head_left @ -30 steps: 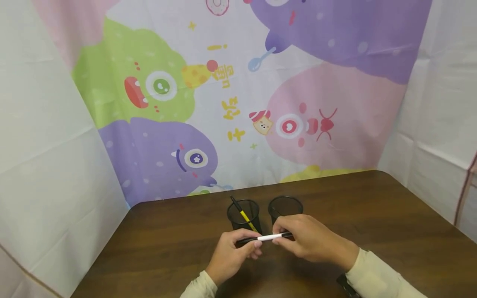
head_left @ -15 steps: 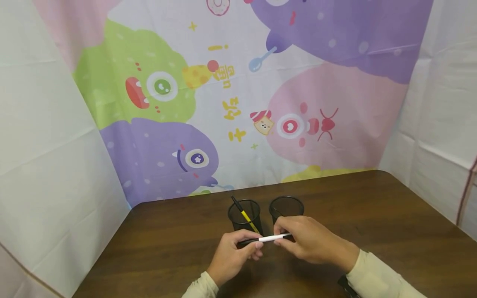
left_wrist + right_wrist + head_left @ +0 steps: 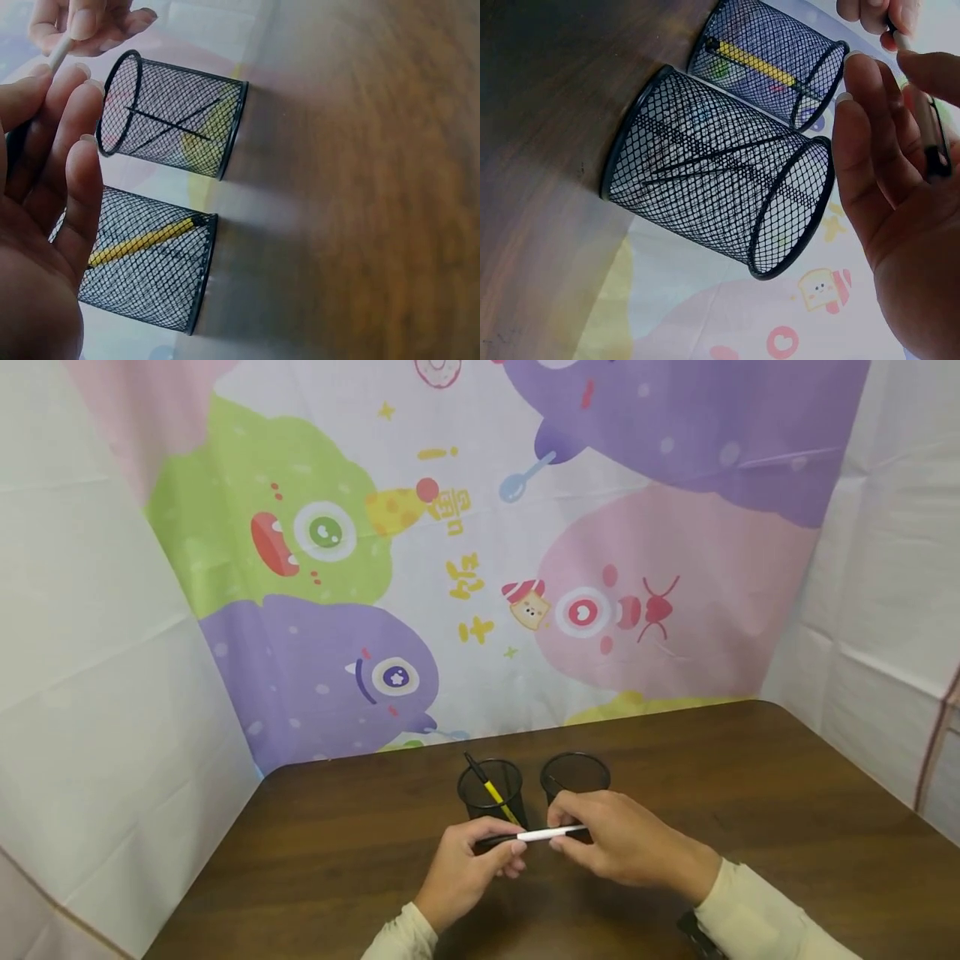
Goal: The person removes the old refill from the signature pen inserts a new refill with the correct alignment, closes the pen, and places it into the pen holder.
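Note:
Both hands hold one pen [image 3: 542,835] with a white barrel and black ends, nearly level above the table. My left hand [image 3: 468,864] pinches its black left end between thumb and fingers. The right hand [image 3: 633,839] pinches it near the right end; in the right wrist view a black tip of the pen [image 3: 935,154] lies by the palm. Just beyond the hands stand two black mesh pen cups. The left cup [image 3: 472,797] has a yellow-and-black pen [image 3: 495,793] leaning in it. Inside the right cup [image 3: 705,172] lean two thin black sticks.
The brown wooden table [image 3: 337,835] extends around the hands and cups. Behind it hangs a cartoon-printed cloth [image 3: 480,677], with white cloth walls [image 3: 90,652] on both sides. A black object [image 3: 697,935] shows beneath the right sleeve.
More of the pen's white barrel shows toward the right hand now, and less black there. Both hands keep almost the same place and grip. The cups have not moved.

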